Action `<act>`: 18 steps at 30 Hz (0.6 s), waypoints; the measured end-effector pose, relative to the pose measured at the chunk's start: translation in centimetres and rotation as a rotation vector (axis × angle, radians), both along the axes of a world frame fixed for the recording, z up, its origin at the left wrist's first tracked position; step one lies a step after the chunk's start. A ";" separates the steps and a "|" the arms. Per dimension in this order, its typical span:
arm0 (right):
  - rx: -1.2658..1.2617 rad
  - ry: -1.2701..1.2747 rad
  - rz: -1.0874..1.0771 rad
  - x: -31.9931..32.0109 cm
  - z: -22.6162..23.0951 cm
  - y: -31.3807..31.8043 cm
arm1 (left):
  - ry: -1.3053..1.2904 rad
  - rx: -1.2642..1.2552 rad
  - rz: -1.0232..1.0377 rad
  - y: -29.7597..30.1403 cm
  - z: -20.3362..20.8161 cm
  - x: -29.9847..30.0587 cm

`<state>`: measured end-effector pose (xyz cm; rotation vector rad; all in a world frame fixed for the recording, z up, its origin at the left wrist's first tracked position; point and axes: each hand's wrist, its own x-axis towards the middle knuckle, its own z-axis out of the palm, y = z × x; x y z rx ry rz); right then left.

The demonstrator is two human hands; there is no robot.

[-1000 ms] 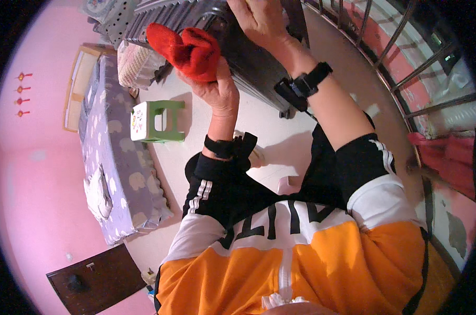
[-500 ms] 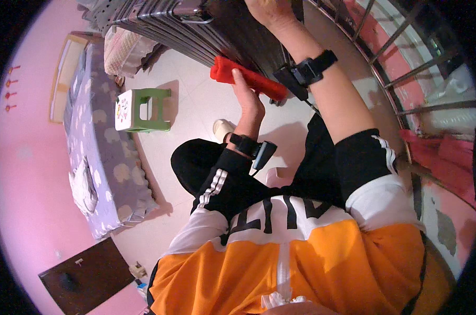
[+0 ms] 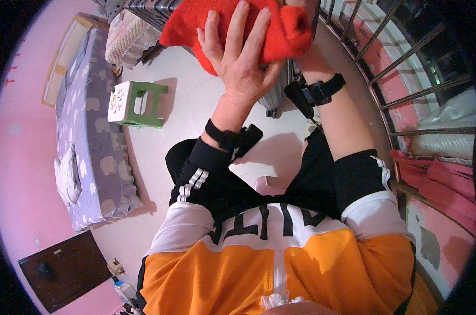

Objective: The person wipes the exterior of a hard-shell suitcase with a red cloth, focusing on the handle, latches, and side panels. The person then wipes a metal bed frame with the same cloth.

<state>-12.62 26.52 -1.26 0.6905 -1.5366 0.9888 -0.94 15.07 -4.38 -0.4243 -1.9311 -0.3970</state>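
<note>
A bright red, fuzzy cloth point(image 3: 188, 31), bunched up with a rolled right end, is raised close in front of me at the top of the view. My left hand point(image 3: 243, 65) has hold of it from the near side, its fingers spread over the fabric and its thumb to the right. My right hand point(image 3: 300, 4) is behind the right end of the cloth, so its fingers are mostly hidden. Beyond the cloth stands a grey ribbed suitcase point(image 3: 149, 14), largely covered from sight. Both wrists wear black strapped devices.
A green stool with a white top point(image 3: 138, 105) stands on the pale tiled floor, left of my knees. Farther left is a bed with a purple patterned cover point(image 3: 101, 157). Metal window bars point(image 3: 385, 73) run along the right, above pink fabric point(image 3: 437, 178).
My left hand has lifted the red cloth up and closer, and it now looks larger and looser. My right hand has come down from the suitcase top to behind the cloth.
</note>
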 end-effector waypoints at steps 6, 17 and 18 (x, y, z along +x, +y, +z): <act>0.021 -0.063 0.025 0.8 -0.1 0.1 | -0.008 -0.041 0.034 -1.6 -6.3 0.3; 0.126 -0.113 0.023 3.1 1.3 0.9 | -0.518 0.532 -0.364 -2.5 -3.2 7.9; 0.118 -0.158 0.056 3.8 1.6 1.2 | -0.716 0.937 -0.540 -2.8 -2.1 8.8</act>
